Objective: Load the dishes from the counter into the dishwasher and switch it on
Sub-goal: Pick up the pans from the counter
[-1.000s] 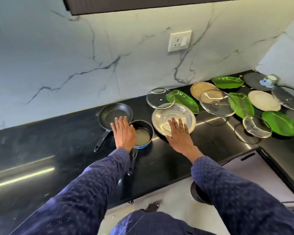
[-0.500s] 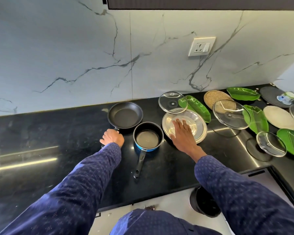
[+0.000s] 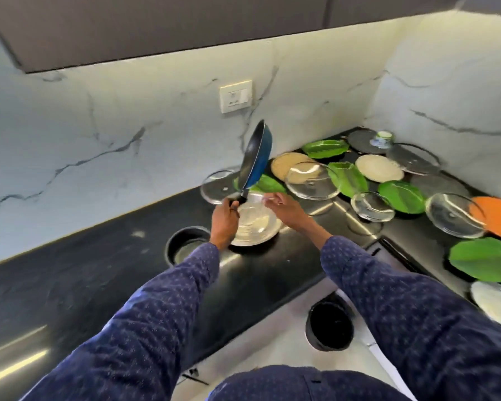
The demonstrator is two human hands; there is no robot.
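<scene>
With its handle gripped in the left hand (image 3: 224,219), the blue-bottomed frying pan (image 3: 255,156) stands lifted off the counter (image 3: 70,273), tipped nearly upright, rim toward the marble backsplash (image 3: 99,125) and clear of it. Right hand (image 3: 284,208) hovers above the steel plate (image 3: 256,224), fingers loosely extended, holding nothing; motion blur hides whether fingertips touch the plate. A small dark saucepan (image 3: 187,246) sits on the counter just left of the plate, partly behind the left sleeve. One glass lid (image 3: 219,185) lies behind the plate near the wall. To the right, the corner is crowded: green leaf-shaped plates (image 3: 347,178), further glass lids (image 3: 313,180), round mats, an orange plate (image 3: 496,215), many overlapping or touching. Counter surface left of the saucepan is open black stone. Front counter edge runs diagonally below both sleeves.
</scene>
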